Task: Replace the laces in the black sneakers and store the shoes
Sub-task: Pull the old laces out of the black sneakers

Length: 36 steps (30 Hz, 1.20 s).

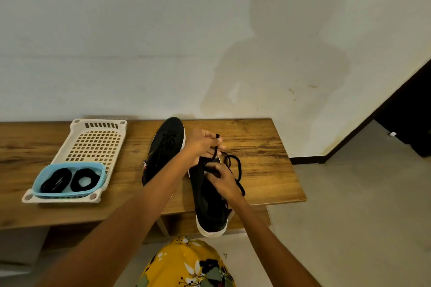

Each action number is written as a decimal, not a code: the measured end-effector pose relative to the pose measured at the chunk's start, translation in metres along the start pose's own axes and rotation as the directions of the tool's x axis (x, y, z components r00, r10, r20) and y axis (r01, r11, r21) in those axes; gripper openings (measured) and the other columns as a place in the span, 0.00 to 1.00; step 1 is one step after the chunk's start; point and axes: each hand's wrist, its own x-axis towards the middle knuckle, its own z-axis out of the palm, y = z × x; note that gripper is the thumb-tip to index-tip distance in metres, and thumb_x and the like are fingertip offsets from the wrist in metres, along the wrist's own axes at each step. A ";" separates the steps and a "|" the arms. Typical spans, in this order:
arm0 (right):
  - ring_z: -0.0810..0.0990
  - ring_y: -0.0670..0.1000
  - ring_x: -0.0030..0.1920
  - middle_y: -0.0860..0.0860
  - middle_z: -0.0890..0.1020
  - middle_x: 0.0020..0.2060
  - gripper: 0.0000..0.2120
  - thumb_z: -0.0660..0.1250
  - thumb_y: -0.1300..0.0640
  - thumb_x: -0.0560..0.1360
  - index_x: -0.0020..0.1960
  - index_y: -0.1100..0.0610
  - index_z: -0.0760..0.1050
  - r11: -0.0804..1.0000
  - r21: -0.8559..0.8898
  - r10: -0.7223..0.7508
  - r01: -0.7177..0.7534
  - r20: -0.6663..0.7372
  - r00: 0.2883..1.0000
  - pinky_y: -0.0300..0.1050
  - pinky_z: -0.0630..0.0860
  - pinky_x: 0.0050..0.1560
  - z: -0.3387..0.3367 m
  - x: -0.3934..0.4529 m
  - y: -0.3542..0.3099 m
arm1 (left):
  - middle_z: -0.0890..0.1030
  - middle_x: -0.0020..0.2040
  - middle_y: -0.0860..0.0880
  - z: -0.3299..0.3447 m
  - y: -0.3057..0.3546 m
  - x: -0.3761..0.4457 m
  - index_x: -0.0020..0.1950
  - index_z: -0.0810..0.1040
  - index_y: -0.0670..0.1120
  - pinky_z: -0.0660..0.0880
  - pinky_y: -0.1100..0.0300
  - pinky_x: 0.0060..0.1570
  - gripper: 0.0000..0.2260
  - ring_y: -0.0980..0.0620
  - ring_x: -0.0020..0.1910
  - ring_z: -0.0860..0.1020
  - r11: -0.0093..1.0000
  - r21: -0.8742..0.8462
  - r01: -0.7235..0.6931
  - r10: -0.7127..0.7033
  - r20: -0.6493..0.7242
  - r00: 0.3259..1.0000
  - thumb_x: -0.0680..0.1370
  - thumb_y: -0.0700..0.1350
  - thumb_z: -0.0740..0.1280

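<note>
Head view — steeply downward, close

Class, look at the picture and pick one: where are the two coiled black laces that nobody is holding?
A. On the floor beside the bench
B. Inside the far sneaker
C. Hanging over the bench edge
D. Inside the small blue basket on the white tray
D: both coiled black laces lie side by side in the blue basket, which sits on the near end of the white tray.
</note>
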 end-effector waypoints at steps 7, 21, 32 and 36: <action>0.80 0.42 0.48 0.45 0.83 0.45 0.06 0.69 0.50 0.75 0.50 0.49 0.81 0.996 -0.029 -0.086 0.083 -0.105 0.991 0.41 0.76 0.51 0.003 0.002 -0.011 | 0.78 0.52 0.37 -0.003 0.012 0.005 0.52 0.72 0.37 0.75 0.48 0.51 0.03 0.38 0.56 0.78 0.910 -0.366 0.195 -0.192 0.044 0.980 0.78 0.33 0.61; 0.79 0.50 0.36 0.56 0.82 0.33 0.11 0.69 0.52 0.75 0.34 0.51 0.81 0.988 0.154 0.045 -0.009 -0.229 0.972 0.46 0.73 0.39 -0.004 0.006 -0.028 | 0.73 0.45 0.48 -0.043 -0.047 0.014 0.49 0.76 0.44 0.70 0.55 0.51 0.14 0.50 0.46 0.74 0.531 0.786 -0.317 0.140 0.288 0.947 0.82 0.47 0.53; 0.80 0.46 0.31 0.51 0.81 0.33 0.06 0.67 0.58 0.75 0.48 0.60 0.79 0.725 0.673 0.170 0.149 -0.384 0.907 0.37 0.80 0.36 -0.068 0.022 -0.085 | 0.73 0.47 0.49 -0.043 -0.063 0.009 0.46 0.73 0.45 0.69 0.57 0.46 0.09 0.53 0.46 0.70 0.281 0.818 -0.502 0.363 0.393 0.845 0.77 0.49 0.57; 0.80 0.45 0.32 0.52 0.79 0.35 0.06 0.66 0.58 0.76 0.48 0.61 0.78 0.519 0.845 0.238 0.126 -0.284 0.929 0.35 0.79 0.33 -0.069 0.026 -0.090 | 0.70 0.56 0.52 -0.036 -0.068 0.011 0.52 0.74 0.48 0.56 0.54 0.67 0.07 0.54 0.60 0.67 0.337 0.845 -0.414 0.369 0.286 0.884 0.75 0.47 0.64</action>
